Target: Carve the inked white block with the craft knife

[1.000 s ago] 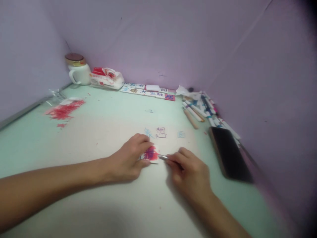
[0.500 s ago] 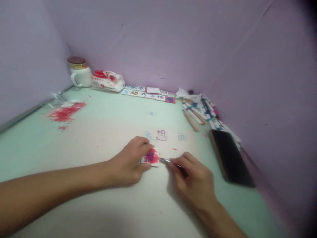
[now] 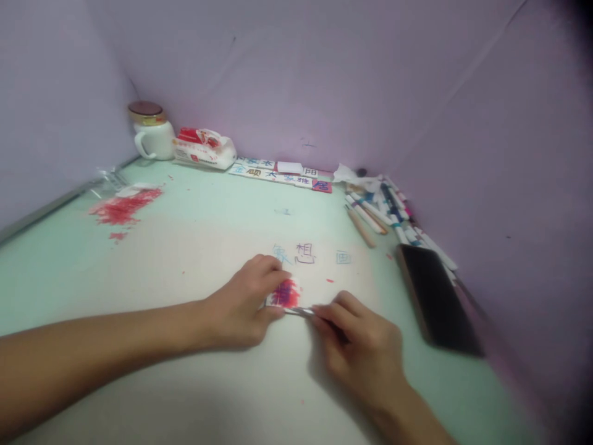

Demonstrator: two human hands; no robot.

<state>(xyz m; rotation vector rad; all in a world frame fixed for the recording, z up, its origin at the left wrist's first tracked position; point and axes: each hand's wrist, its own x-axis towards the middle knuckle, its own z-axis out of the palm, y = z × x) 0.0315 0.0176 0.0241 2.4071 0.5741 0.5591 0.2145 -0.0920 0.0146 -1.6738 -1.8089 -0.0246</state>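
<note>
A small white tile (image 3: pixel 286 294), coloured red with a purple mark in its middle, lies on the table in front of me. My left hand (image 3: pixel 254 298) is closed on its left side, thumb at the near edge and fingers at the far edge. In my right hand (image 3: pixel 360 337), pinched between thumb and fingers, is a slim shiny metal tool (image 3: pixel 303 311). The tool's narrow end lies along the tile's near edge; its exact kind is blurred, and the fingers hide its handle. Beyond the tile, several handwritten characters (image 3: pixel 304 253) show on the table surface.
A dark phone (image 3: pixel 438 300) lies at the right, below a heap of markers (image 3: pixel 370 213). Along the back stand a lidded white mug (image 3: pixel 158 142), a wipes packet (image 3: pixel 204 150) and rows of lettered tiles (image 3: pixel 278 176). Red shavings (image 3: pixel 125 209) are spread at the left.
My right hand has brought the metal tool from the tile's right side down to its near edge, now lying flatter. My left hand keeps its hold. The view has shifted slightly.
</note>
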